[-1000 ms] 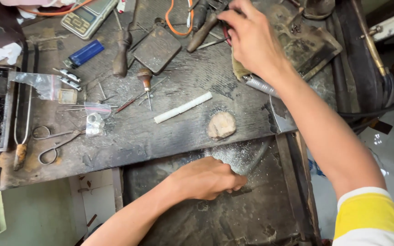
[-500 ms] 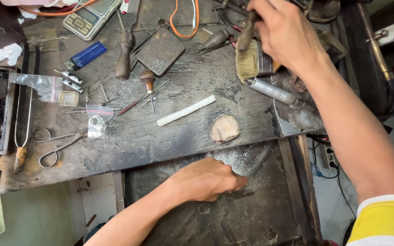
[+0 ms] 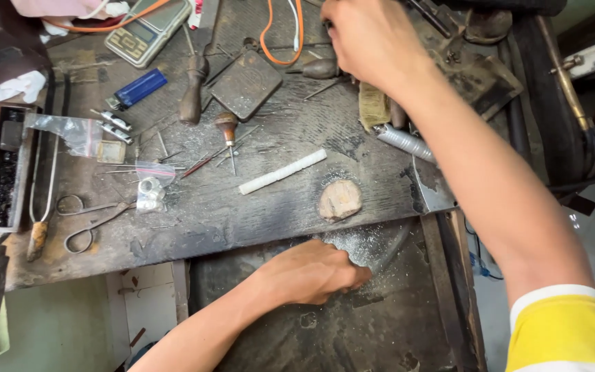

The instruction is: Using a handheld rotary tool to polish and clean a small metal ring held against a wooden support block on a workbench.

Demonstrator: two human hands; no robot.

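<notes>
At the far left of the worn desk (image 3: 173, 234) lies a black tray (image 3: 1, 172), with scissors (image 3: 87, 220) near it and a blue lighter (image 3: 139, 87) farther back. Right of these sit a wooden-handled awl (image 3: 227, 131), a white stick (image 3: 282, 172) and a round tan lump (image 3: 340, 200). Below the desk's near edge, the left hand (image 3: 311, 272) rests in the dark drawer (image 3: 380, 331), fingers curled together against silvery filings (image 3: 352, 241). At the far right, the right hand (image 3: 373, 38) reaches among the tools; whether its fingers grip anything cannot be told. A metal cylinder (image 3: 404, 141) lies just beside that forearm.
</notes>
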